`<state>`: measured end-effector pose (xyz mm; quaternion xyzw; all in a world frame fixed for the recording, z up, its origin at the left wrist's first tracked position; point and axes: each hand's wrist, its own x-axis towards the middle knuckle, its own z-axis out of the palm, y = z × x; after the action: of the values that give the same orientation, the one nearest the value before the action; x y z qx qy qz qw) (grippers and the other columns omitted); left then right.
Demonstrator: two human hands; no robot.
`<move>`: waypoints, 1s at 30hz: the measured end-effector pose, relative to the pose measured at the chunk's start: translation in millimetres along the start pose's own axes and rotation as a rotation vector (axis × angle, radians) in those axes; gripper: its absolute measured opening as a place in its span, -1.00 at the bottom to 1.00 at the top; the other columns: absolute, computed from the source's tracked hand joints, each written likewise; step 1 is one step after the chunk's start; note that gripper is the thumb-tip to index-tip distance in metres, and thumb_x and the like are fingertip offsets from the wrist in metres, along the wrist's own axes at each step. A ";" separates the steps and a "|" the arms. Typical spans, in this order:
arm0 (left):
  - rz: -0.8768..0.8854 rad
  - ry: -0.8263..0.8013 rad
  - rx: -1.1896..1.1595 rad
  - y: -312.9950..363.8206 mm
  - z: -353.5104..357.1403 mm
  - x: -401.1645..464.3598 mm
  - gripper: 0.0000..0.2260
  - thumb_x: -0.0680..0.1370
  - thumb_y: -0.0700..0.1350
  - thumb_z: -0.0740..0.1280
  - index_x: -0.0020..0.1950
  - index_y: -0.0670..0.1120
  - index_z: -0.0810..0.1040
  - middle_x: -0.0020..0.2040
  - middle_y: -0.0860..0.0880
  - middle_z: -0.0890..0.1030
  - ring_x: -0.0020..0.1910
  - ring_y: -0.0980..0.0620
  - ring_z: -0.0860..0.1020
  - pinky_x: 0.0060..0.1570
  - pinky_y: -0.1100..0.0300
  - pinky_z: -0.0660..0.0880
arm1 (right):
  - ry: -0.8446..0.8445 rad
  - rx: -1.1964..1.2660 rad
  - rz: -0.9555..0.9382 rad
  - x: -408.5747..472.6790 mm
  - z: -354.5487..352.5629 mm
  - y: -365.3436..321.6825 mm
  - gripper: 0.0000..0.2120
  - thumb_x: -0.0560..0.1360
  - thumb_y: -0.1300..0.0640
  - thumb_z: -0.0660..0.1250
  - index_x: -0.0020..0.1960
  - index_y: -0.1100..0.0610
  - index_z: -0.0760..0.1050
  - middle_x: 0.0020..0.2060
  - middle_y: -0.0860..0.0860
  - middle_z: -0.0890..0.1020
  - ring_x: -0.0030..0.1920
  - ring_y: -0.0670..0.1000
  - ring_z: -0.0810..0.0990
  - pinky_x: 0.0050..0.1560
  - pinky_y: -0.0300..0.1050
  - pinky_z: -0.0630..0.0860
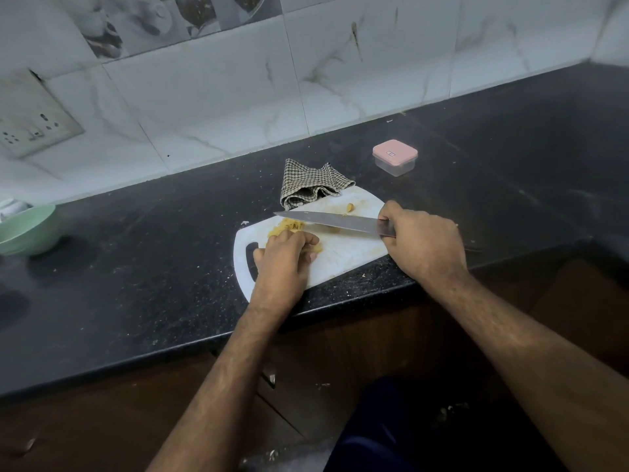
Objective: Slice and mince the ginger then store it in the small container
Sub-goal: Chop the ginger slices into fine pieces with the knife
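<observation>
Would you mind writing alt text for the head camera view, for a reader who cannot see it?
A person's right hand grips a knife over minced ginger on a white cutting board, while the left hand rests on the ginger. Behind the board on the black counter lie a checked cloth and a closed pink-lidded container.

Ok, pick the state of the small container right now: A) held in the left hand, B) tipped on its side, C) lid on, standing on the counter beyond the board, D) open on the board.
C: the container stands upright on the counter with its pink lid on, apart from the board.
</observation>
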<state>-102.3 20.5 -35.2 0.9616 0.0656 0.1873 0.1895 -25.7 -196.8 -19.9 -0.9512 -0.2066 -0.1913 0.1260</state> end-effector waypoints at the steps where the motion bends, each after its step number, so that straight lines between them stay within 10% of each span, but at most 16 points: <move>1: -0.002 -0.008 -0.003 0.1 0.1 0.2 -0.84 0.64 -0.10 0.33 0.19 0.09 0.59 0.05 0.17 0.47 0.11 0.09 0.39 0.00 0.07 0.14 | -0.004 0.000 0.003 -0.1 0.0 0.1 -0.87 0.57 -0.01 0.31 0.06 -0.09 0.38 -0.27 -0.12 0.57 -0.31 -0.01 0.56 -0.27 -0.07 0.57; 13: -0.012 0.055 -0.070 3.2 1.6 -3.1 -0.91 0.64 -0.11 0.31 -0.02 0.08 0.48 -0.01 0.15 0.55 0.04 0.03 0.42 0.03 0.03 0.18 | 0.002 -0.027 0.027 -2.7 -2.8 0.8 -0.92 0.58 0.02 0.26 0.05 -0.08 0.38 -0.26 -0.11 0.59 -0.35 0.02 0.46 -0.33 -0.12 0.32; 30: -0.064 0.147 -0.112 -25.8 -19.8 17.8 -0.82 0.54 -0.10 0.49 -0.09 0.10 0.50 -0.20 0.17 0.56 -0.12 0.10 0.49 0.18 -0.16 0.46 | -0.035 -0.012 0.018 0.5 -1.6 -0.4 -0.85 0.57 0.00 0.30 0.07 -0.09 0.35 -0.24 -0.11 0.60 -0.31 0.02 0.57 -0.24 -0.06 0.57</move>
<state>-94.9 54.5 -22.3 0.9305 0.0993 0.2547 0.2437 -26.0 -196.7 -18.2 -0.9570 -0.1991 -0.1745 0.1185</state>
